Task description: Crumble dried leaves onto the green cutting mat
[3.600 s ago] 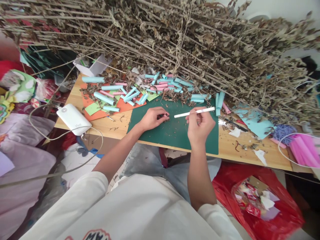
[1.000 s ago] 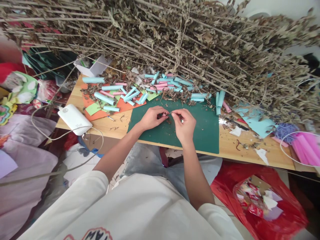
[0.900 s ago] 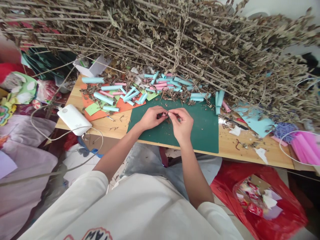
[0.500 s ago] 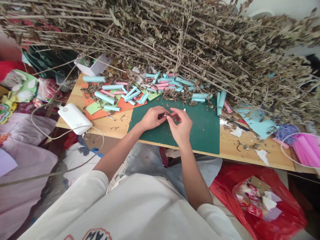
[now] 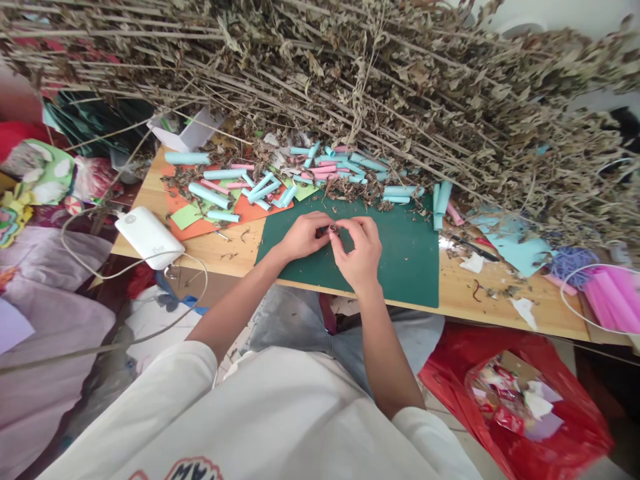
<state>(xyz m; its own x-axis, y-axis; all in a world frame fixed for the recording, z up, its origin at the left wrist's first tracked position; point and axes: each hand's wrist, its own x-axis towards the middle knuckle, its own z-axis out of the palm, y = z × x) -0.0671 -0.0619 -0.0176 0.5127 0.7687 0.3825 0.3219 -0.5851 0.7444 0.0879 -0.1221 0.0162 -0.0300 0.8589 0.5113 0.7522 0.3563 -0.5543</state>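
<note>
Over the dark green cutting mat, my left hand is closed with its fingers curled around a small pink paper roll. Most of the roll is hidden by the fingers; its end shows, with dark brown bits of dried leaf in it. My right hand pinches at that same end with thumb and index finger, meeting the left fingertips. Just beyond the mat's far edge lie blue paper rolls and pink paper rolls, among crumbled dried leaves.
A large heap of dried stalks and leaves covers the table's back. At left, a white power bank with a cable lies by orange paper. A pen and blue paper lie right. A red bag hangs below.
My right hand has shifted slightly left, its fingers closing in on the end of the roll, which now shows more plainly. My left hand stays nearly in place.
</note>
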